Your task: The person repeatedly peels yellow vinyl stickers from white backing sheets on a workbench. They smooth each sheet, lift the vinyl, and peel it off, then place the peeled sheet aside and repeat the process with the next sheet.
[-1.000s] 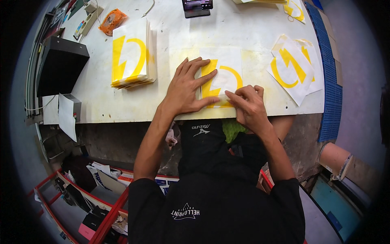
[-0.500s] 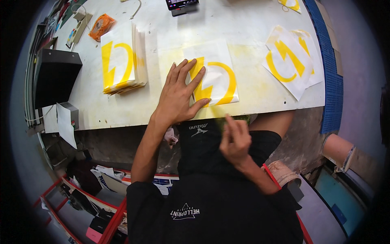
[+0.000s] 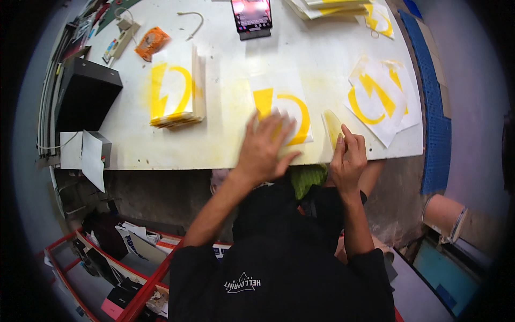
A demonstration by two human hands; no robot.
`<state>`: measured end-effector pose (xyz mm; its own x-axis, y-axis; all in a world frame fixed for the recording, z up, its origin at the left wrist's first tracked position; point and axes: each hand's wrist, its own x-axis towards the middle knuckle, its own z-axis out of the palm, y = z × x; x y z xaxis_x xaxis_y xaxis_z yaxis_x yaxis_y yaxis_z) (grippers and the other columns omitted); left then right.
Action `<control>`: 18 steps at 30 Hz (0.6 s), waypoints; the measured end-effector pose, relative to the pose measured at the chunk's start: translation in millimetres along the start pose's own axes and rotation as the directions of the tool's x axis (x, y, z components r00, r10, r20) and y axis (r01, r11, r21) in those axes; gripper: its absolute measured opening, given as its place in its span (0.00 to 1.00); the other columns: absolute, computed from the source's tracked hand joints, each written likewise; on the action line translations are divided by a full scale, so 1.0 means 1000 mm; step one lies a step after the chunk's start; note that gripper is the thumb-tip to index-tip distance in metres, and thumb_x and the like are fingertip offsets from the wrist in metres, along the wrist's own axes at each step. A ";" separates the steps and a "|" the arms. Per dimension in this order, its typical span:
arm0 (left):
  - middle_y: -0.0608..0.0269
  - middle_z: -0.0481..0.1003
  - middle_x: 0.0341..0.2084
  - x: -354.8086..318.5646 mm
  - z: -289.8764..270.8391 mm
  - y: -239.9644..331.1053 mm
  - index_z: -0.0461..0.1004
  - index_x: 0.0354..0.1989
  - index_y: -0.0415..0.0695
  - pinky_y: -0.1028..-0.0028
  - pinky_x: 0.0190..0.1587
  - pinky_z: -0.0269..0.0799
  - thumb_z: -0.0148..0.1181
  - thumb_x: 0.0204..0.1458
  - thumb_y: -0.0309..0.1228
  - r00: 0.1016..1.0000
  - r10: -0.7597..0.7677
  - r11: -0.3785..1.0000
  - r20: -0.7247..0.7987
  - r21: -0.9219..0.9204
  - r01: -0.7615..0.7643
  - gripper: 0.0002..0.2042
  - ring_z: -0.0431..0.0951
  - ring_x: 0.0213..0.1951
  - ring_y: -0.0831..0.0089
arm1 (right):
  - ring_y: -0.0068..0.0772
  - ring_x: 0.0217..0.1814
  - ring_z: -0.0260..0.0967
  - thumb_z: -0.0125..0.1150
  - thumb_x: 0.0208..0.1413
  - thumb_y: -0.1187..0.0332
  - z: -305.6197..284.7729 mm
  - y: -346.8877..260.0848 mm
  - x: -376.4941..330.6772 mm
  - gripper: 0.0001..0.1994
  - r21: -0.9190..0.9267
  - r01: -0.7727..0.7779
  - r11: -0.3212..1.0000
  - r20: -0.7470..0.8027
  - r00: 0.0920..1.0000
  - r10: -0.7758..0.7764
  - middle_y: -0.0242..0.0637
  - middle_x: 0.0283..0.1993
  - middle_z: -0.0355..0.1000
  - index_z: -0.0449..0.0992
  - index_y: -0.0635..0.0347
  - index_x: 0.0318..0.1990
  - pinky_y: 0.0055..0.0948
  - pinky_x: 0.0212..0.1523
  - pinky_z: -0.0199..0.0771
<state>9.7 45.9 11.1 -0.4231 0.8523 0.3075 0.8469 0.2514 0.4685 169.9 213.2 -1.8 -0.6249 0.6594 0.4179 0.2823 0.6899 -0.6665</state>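
bright even overhead light, dark fisheye vignette, bent edges, left hand (image 3: 265, 147) motion-blurred.

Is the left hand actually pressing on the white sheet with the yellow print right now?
Touching. The head view shows the left hand spread flat over the lower part of the white sheet, fingers covering its yellow print, no gap visible, though the hand is motion-blurred.

— What carries it all?
— A white table (image 3: 225, 59), stained yellow around the middle.
— What lies on it?
— A sheet (image 3: 283, 110) with a yellow mark near the front edge, a stack (image 3: 174, 88) of such sheets at the left, loose sheets (image 3: 381, 99) at the right, another pile (image 3: 327, 6) at the back.
— Anything else?
— A phone (image 3: 251, 16), an orange packet (image 3: 151, 43), a power strip (image 3: 122, 38).
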 end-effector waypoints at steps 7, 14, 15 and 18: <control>0.60 0.75 0.35 -0.014 0.006 0.030 0.78 0.47 0.42 0.64 0.51 0.69 0.68 0.56 0.28 0.994 -0.100 0.986 0.048 -0.129 0.105 0.12 0.76 0.41 0.62 | 0.46 0.38 0.68 0.58 0.61 0.81 0.025 0.017 0.018 0.17 -0.024 0.023 0.999 -0.008 1.000 -0.023 0.46 0.39 0.72 0.79 0.65 0.57 0.41 0.41 0.69; 0.60 0.80 0.48 -0.002 -0.073 -0.026 0.74 0.51 0.41 0.71 0.55 0.75 0.57 0.66 0.20 0.682 -0.681 0.163 -0.266 -0.963 -0.213 0.07 0.79 0.49 0.74 | 0.48 0.40 0.68 0.58 0.60 0.82 0.026 0.021 0.014 0.18 0.013 0.012 1.000 0.015 1.000 -0.013 0.46 0.41 0.72 0.79 0.64 0.58 0.43 0.41 0.71; 0.58 0.80 0.49 0.004 -0.092 -0.032 0.73 0.52 0.41 0.70 0.58 0.74 0.57 0.65 0.18 0.646 -0.661 0.161 -0.383 -0.913 -0.376 0.10 0.80 0.52 0.73 | 0.47 0.40 0.68 0.58 0.60 0.82 0.027 0.024 0.011 0.18 0.005 -0.010 1.000 0.018 1.000 0.010 0.46 0.41 0.72 0.79 0.65 0.57 0.42 0.41 0.71; 0.54 0.81 0.49 0.001 -0.146 -0.043 0.75 0.53 0.38 0.68 0.60 0.74 0.61 0.59 0.13 0.588 -0.342 0.819 -0.733 -0.539 -0.197 0.14 0.81 0.51 0.67 | 0.46 0.40 0.67 0.57 0.61 0.82 0.029 0.022 0.010 0.17 0.005 -0.002 1.000 0.023 1.000 0.002 0.45 0.41 0.72 0.79 0.66 0.57 0.41 0.40 0.70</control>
<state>-73.7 -31.1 111.9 -0.7743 0.0789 0.6279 0.6031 -0.2091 0.7698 149.1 226.0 -30.3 -0.6413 0.6535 0.4020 0.2800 0.6871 -0.6704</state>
